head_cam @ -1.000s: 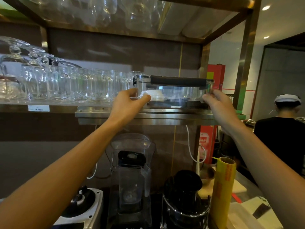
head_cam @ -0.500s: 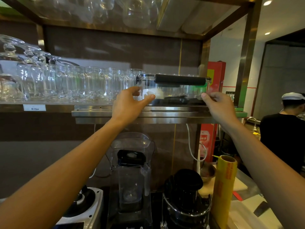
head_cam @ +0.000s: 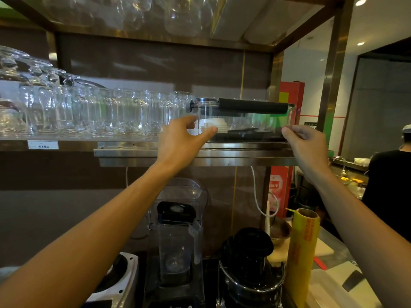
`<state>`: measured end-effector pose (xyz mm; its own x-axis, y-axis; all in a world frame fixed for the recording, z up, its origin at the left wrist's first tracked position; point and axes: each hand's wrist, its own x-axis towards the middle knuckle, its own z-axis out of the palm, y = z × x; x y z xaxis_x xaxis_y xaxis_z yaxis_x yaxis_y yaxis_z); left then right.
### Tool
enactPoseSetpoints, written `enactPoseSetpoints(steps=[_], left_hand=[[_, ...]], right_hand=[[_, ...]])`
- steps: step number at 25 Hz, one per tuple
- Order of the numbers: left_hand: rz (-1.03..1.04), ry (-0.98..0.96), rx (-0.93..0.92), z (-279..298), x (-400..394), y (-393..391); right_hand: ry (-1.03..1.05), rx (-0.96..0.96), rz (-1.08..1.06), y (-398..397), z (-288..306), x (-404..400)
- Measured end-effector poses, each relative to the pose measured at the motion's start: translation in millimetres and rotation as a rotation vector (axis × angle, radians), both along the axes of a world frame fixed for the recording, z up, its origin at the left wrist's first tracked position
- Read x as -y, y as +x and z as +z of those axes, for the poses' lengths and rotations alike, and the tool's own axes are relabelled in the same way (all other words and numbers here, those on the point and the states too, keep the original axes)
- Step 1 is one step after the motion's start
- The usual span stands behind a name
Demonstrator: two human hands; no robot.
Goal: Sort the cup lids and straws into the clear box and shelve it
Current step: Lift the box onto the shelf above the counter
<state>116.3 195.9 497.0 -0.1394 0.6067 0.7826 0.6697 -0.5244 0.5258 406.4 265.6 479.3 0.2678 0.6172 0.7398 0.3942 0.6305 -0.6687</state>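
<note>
The clear box (head_cam: 244,121) with a black bar handle on its lid rests on the steel shelf (head_cam: 222,153), right of the glasses. Through its wall I see white cup lids (head_cam: 211,126) at the left and dark straws (head_cam: 244,131) lying along the bottom. My left hand (head_cam: 180,141) holds the box's left front corner, thumb on the front wall and fingers round the side. My right hand (head_cam: 304,145) holds the lower right corner with curled fingers.
Rows of drinking glasses (head_cam: 100,112) fill the shelf to the left of the box. Below stand a blender (head_cam: 178,236), a black juicer (head_cam: 251,258) and a yellow cling-film roll (head_cam: 302,245). A person in black (head_cam: 389,185) stands at the far right.
The box has slid slightly further in on the shelf. Both hands stay at its ends, and the left thumb has crept a little to the right.
</note>
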Motion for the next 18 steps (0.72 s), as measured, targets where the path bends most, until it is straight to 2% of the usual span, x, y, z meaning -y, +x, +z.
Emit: enactPoseSetpoints(steps=[7, 18], left_hand=[[-0.024, -0.080, -0.009, 4.7, -16.5, 10.2], [0.135, -0.160, -0.198, 11.4, -29.6, 22.0]], right_hand=[[-0.040, 0.030, -0.038, 14.2, 2.8, -0.8], [-0.084, 0.098, -0.090, 20.5, 9.2, -18.0]])
